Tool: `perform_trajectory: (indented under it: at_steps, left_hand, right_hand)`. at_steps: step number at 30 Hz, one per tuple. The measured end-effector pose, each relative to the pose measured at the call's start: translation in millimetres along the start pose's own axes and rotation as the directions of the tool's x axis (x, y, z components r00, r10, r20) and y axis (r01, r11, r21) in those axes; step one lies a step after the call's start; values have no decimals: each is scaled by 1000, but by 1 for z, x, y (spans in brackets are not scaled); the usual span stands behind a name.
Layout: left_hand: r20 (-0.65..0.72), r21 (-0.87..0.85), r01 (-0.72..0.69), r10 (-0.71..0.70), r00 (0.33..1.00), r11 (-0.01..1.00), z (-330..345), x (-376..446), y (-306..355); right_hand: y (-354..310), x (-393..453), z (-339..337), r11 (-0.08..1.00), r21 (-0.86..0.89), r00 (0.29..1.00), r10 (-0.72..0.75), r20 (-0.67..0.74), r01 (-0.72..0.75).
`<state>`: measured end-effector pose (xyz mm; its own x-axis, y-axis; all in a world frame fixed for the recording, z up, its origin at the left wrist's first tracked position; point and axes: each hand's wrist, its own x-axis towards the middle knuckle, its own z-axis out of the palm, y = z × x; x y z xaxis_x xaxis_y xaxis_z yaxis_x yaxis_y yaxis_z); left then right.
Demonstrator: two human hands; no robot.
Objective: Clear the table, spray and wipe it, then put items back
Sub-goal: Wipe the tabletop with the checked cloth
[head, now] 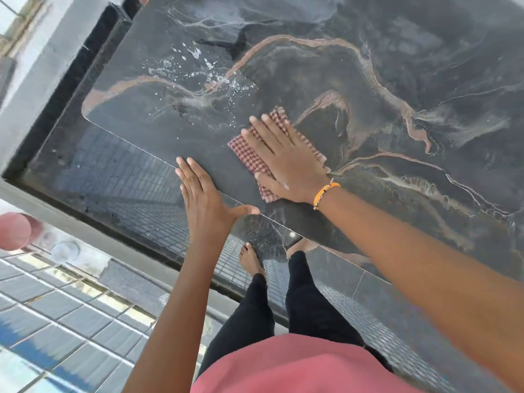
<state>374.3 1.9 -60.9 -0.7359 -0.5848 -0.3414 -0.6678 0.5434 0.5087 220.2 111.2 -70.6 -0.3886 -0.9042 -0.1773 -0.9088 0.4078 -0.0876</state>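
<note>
A red-and-white checked cloth point(276, 154) is lying flat on the dark, glossy, marble-veined counter point(397, 66), just below a patch of white spray droplets point(195, 66). The right hand point(283, 157), wearing an orange braided wristband point(326, 194), is pressing on the cloth with fingers spread flat. The left hand point(207, 199) is resting open-palmed on the counter's near edge, holding nothing.

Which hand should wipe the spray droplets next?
Right. The right hand already presses flat on the checked cloth, just below the spray droplets. The left hand is bare, braced flat at the table's near edge.
</note>
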Motion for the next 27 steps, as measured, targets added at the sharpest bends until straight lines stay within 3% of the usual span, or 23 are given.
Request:
perform_trajectory:
  at_steps: [5,11,20,27]
  left_hand:
    - [53,32,-72,70,996,997,-6,-3,-4]
    - [84,-3,-148,148,985,989,-26,2,-32]
    - [-40,30,-21,23,999,999,-45,42,-29]
    - [58,124,-16,8,998,992,-56,60,-36]
  right_hand:
    - [-62,-52,18,988,57,990,142,-21,-140]
    - [-97,-27,16,940,138,948,317,-20,-312]
    - [-29,74,-5,858,180,863,500,-74,-481]
    - [49,157,-27,868,178,867,485,-109,-464]
